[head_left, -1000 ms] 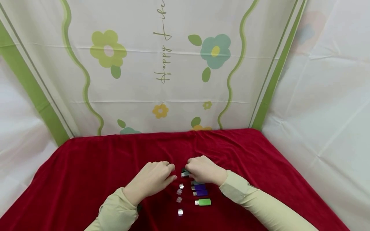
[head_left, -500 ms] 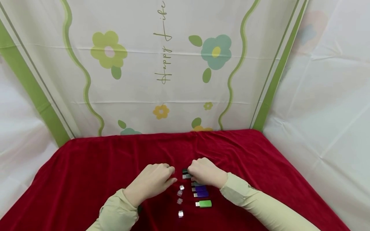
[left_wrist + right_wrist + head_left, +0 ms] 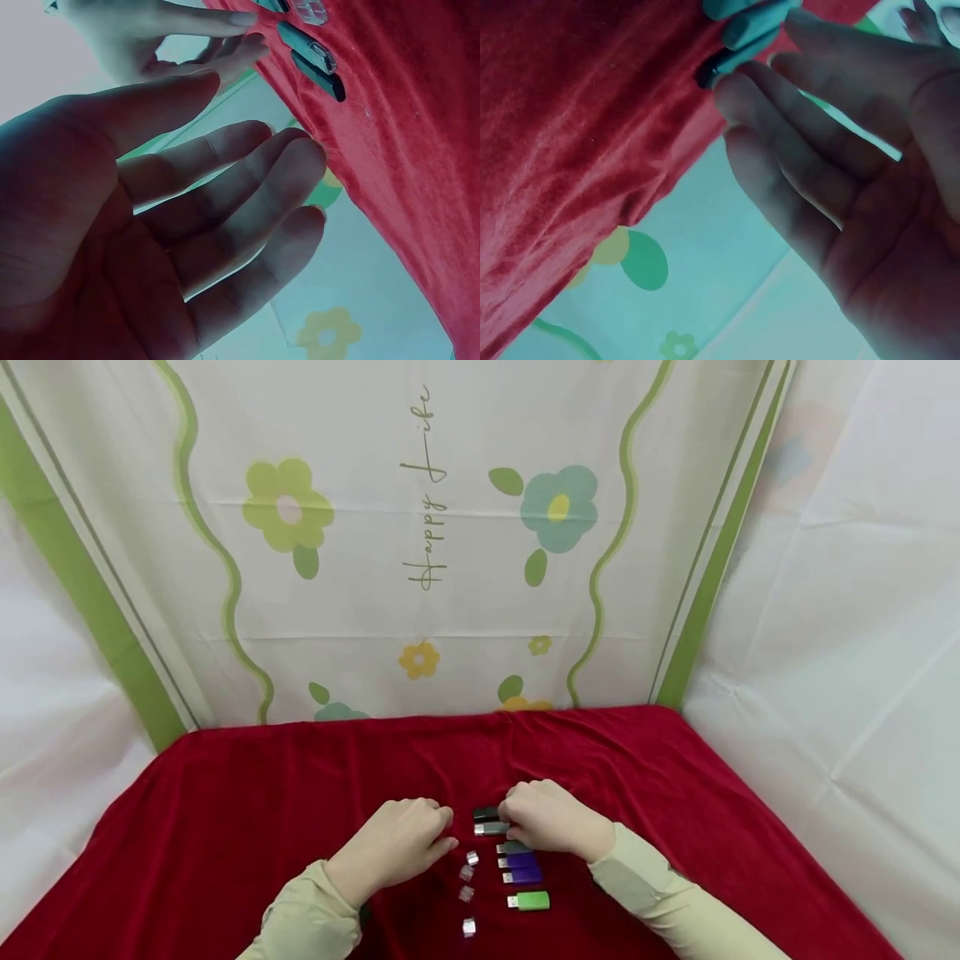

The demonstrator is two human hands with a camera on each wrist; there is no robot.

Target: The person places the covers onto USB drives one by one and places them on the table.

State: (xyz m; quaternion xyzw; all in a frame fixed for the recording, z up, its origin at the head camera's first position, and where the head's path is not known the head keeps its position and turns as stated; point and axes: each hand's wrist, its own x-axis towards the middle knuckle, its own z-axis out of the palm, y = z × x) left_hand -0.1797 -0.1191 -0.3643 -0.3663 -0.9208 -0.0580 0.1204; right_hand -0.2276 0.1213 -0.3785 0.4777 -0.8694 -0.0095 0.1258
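Note:
Several USB sticks lie in a column on the red cloth, plugs pointing left. Farthest is a black USB stick [image 3: 484, 813], with a grey USB stick [image 3: 491, 829] just nearer. My right hand [image 3: 553, 817] is at their right ends, its fingertips close to the grey stick; the right wrist view shows the fingers loosely bent with nothing gripped. Below it come another grey stick [image 3: 517, 847], two purple sticks [image 3: 527, 877] and a green stick [image 3: 533, 901]. Left of the column, my left hand [image 3: 397, 843] hovers with relaxed fingers, its palm bare in the left wrist view.
Several small clear caps [image 3: 467, 893] lie in a loose line between the left hand and the sticks. The red cloth [image 3: 247, 827] covers the table. Behind it hangs a white curtain [image 3: 360, 568] printed with flowers, and pale sheets [image 3: 840, 635] enclose the sides.
My right hand has shifted right, uncovering more of the black stick and the far grey stick. My left hand stays nearly in place. The head view has tilted up slightly.

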